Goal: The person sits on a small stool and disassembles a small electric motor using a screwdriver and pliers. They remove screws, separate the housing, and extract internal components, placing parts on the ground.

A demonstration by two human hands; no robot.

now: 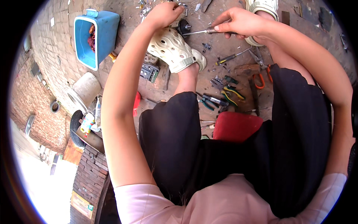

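Note:
My left hand point(164, 14) reaches forward and grips a small dark round metal part point(183, 27) on the ground, just beyond my left foot in a cream perforated clog point(173, 48). My right hand point(240, 23) is closed on the handle of a screwdriver point(199, 32); its shaft points left, with the tip at the round part. I sit on a red stool point(235, 126) with my knees apart, and black clothing covers my legs.
Pliers with green and yellow grips point(229, 93), orange-handled cutters point(261, 78) and another screwdriver point(233, 57) lie on the dirty ground between my feet. A blue plastic tub point(95, 37) and a white bucket point(85, 89) stand at the left. A brick pavement and wall lie beyond.

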